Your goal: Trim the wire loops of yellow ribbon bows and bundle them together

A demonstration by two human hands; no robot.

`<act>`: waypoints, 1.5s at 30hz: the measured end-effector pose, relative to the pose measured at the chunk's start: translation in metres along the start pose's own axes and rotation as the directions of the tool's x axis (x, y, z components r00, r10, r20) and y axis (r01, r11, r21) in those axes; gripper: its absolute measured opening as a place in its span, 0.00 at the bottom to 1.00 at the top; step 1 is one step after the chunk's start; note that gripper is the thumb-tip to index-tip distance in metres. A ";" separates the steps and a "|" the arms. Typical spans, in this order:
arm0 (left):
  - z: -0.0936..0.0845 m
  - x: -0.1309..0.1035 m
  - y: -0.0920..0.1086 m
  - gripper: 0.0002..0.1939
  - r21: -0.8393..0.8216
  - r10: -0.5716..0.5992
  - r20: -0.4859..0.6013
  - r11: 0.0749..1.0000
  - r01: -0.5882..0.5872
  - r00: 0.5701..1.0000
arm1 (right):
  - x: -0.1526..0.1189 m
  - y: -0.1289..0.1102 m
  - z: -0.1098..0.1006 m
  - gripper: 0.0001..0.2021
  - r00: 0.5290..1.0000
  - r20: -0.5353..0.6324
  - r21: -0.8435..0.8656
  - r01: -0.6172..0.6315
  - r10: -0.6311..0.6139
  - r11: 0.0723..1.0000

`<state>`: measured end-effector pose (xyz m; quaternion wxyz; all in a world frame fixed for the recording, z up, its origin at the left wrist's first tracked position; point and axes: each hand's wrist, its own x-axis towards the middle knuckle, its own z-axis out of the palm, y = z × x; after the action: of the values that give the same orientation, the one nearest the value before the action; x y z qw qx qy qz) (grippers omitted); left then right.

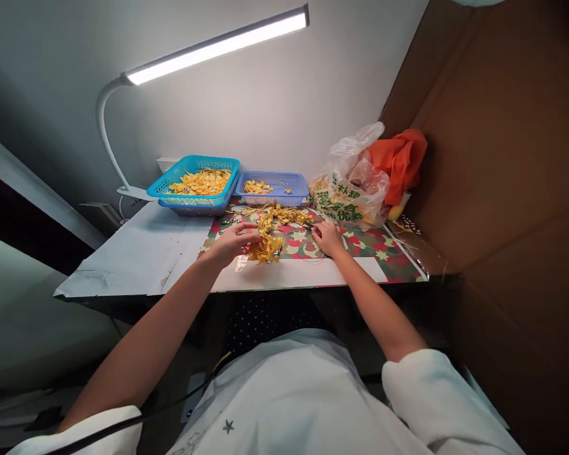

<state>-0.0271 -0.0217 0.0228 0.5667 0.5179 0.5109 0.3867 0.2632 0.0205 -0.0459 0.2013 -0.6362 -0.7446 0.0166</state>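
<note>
My left hand (232, 245) is closed on a bunch of yellow petal-like ornaments (266, 250), raised just above the table's front part. Small shiny bits show among them. Behind the bunch, a pile of more yellow pieces (284, 216) with thin stems lies on the camouflage-patterned cover (370, 242). On the right side of that pile, my right hand (330, 239) rests low over the cover with its fingers curled together. A small dark thing shows at its fingertips, too small to name.
A turquoise basket (234, 169) full of yellow pieces stands at the back left, beside a blue-violet basket (271, 200) with fewer. A plastic bag (353, 189) and an orange cloth (401, 161) sit at the back right. A lit lamp (218, 47) hangs above; a cardboard wall (512, 164) rises right.
</note>
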 end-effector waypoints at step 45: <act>0.085 -0.156 -0.096 0.25 -0.320 0.129 -0.213 0.927 -0.194 0.969 | -0.226 -0.134 -0.010 0.09 0.901 -0.419 0.401 0.295 -0.113 0.867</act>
<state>0.0193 -0.2043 -0.0489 0.5626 0.4144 0.4435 0.5613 0.1656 -0.2227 -0.0618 0.4859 -0.4781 -0.7304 0.0443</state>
